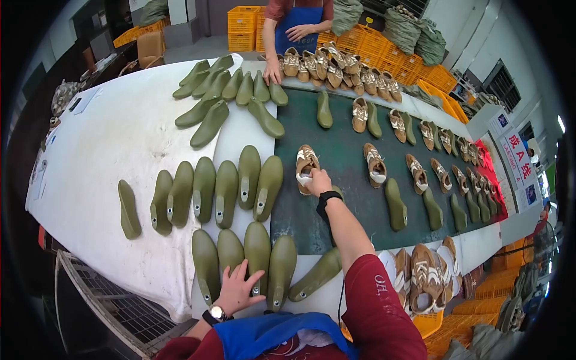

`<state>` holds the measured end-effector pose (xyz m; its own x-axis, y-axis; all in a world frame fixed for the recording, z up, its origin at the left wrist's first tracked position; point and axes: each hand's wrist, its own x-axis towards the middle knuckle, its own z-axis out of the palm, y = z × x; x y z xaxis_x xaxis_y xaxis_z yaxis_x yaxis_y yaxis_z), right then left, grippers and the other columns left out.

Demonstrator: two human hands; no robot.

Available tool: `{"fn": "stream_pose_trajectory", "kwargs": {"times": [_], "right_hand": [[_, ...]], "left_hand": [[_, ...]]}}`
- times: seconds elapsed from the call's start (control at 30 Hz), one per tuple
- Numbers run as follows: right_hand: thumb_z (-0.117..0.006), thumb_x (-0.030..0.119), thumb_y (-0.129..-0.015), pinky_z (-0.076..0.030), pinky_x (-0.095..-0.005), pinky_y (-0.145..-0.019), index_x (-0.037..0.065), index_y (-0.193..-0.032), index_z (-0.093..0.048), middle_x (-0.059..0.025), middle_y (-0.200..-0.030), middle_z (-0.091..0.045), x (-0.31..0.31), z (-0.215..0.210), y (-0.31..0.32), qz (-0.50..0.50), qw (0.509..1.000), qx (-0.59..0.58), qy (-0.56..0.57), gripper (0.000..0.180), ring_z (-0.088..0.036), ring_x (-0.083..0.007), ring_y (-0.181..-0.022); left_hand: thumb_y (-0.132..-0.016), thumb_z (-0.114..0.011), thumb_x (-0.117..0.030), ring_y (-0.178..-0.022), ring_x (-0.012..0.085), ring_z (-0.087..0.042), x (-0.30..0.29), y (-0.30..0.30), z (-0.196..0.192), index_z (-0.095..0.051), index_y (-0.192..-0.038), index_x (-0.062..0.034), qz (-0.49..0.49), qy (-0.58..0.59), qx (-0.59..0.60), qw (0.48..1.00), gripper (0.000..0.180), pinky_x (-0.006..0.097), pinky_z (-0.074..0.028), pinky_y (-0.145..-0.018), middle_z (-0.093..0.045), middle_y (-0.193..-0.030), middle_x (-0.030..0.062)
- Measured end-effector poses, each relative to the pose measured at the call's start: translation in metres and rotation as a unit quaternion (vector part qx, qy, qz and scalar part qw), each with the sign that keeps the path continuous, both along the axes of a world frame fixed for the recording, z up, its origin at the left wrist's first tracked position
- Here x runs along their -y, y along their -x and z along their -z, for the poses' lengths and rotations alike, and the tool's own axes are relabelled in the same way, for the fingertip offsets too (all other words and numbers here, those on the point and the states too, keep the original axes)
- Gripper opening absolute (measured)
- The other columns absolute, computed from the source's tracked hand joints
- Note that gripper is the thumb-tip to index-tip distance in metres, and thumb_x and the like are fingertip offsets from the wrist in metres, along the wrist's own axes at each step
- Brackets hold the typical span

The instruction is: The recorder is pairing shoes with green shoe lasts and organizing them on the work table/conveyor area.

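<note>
Out over the dark green belt [342, 216], my right hand [317, 182] is closed on the heel end of a brown and white sneaker [306, 157], its toe pointing away from me. My left hand [240, 289] rests with fingers spread on the near row of green shoe lasts. Its fingertips touch the lower part of a green shoe last [257, 249]; another last [230, 247] lies just beyond it. To the right of these, a tilted last [316, 275] lies by the belt's near edge. Partly hidden behind my right wrist is one more last [337, 191].
Several lasts [226, 186] stand in a row on the white table [102, 144]. Sneakers and lasts [396, 204] line the belt toward the right. Piled sneakers [427, 276] sit at my right. Across the table, a co-worker's hand [273, 70] touches a last near heaped sneakers [336, 66].
</note>
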<state>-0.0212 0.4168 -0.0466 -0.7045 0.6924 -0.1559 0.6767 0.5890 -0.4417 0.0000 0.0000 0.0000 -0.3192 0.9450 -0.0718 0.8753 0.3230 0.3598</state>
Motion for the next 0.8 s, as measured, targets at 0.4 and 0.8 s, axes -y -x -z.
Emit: {"fn": "stream_pose_trajectory", "kwargs": {"times": [0.4, 0.8], "right_hand": [[-0.06, 0.0, -0.073, -0.042, -0.0414, -0.097, 0.011, -0.12, -0.054, -0.0226, -0.121, -0.049, -0.017, 0.055, 0.008, 0.045, 0.975, -0.217, -0.026, 0.049, -0.049, -0.0408, -0.114], [-0.058, 0.008, -0.087, -0.049, -0.0226, -0.075, 0.0, -0.116, -0.057, -0.0047, -0.1, -0.063, 0.094, -0.227, -0.101, -0.187, 0.918, -0.311, 0.159, 0.03, -0.06, -0.009, -0.084]], "left_hand": [[-0.065, -0.072, -0.055, -0.122, 0.0369, -0.043, -0.003, 0.001, 0.006, -0.047, -0.129, -0.0244, -0.013, 0.032, -0.003, 0.999, 0.074, 0.059, -0.028, -0.1, -0.035, -0.138, 0.0265], [-0.066, -0.074, -0.044, -0.12, 0.0359, -0.045, -0.015, 0.003, 0.009, -0.045, -0.132, -0.0239, -0.001, -0.016, -0.028, 0.999, 0.075, 0.056, -0.027, -0.102, -0.038, -0.137, 0.0255]]}}
